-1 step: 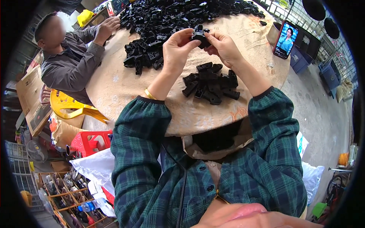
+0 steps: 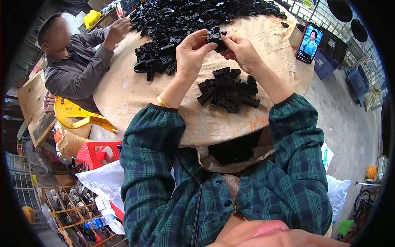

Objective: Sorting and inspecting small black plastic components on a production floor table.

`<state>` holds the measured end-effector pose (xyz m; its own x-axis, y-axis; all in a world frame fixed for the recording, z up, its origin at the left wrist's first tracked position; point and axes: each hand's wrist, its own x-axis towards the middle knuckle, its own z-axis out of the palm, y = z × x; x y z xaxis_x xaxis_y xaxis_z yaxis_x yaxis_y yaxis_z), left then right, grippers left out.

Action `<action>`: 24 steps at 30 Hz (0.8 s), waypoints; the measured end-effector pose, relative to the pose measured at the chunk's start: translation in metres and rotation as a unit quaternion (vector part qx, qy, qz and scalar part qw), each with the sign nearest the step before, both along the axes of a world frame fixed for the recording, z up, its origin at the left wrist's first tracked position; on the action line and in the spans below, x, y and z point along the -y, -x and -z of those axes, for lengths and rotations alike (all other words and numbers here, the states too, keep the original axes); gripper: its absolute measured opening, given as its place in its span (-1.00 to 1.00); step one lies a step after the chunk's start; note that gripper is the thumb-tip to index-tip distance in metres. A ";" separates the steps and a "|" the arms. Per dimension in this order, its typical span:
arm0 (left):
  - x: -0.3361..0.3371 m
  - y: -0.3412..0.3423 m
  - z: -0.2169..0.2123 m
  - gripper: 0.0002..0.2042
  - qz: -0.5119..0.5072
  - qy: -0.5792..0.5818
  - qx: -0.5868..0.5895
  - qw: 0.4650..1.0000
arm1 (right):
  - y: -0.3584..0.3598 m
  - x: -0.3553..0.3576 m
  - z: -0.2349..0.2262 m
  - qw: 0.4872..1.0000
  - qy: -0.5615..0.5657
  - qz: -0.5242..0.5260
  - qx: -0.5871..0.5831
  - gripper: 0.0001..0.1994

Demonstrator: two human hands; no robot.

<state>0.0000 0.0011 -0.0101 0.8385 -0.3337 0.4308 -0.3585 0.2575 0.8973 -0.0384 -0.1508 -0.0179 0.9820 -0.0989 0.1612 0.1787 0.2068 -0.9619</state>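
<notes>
Between both hands' fingertips (image 2: 205, 46) sits the black plastic part (image 2: 216, 36).

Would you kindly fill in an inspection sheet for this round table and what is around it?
Surface: round table with beige cloth cover, stained.
Job's things: small black plastic part held above the table by both hands; small pile of black plastic parts beneath; large heap of black plastic parts farther back.
Clutter: upright phone with lit screen; a cup beside it.
Grippers: left hand and right hand both pinch the part.
Cables: nothing seen.
Surroundings: co-worker in grey jacket at the heap; yellow plastic chair; red plastic stool; white sacks.
</notes>
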 end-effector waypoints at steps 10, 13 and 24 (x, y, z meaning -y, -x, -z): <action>0.000 -0.005 0.005 -0.62 0.089 0.159 -0.171 0.968 | 0.000 -0.008 -0.002 0.996 0.057 -0.072 0.007 -0.67; -0.004 -0.004 -0.003 -0.63 0.130 0.166 -0.159 0.965 | 0.000 -0.001 -0.005 0.984 -0.031 -0.171 -0.034 -0.67; -0.015 -0.008 -0.017 -0.61 0.170 0.135 -0.126 0.968 | -0.002 0.014 -0.016 0.986 0.129 -0.105 0.003 -0.66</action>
<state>0.0079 0.0164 0.0068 0.7896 -0.5126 0.3374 0.0088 0.5592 0.8290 -0.0363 -0.1647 -0.0019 0.9755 0.1517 0.1594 0.1631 -0.0122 -0.9865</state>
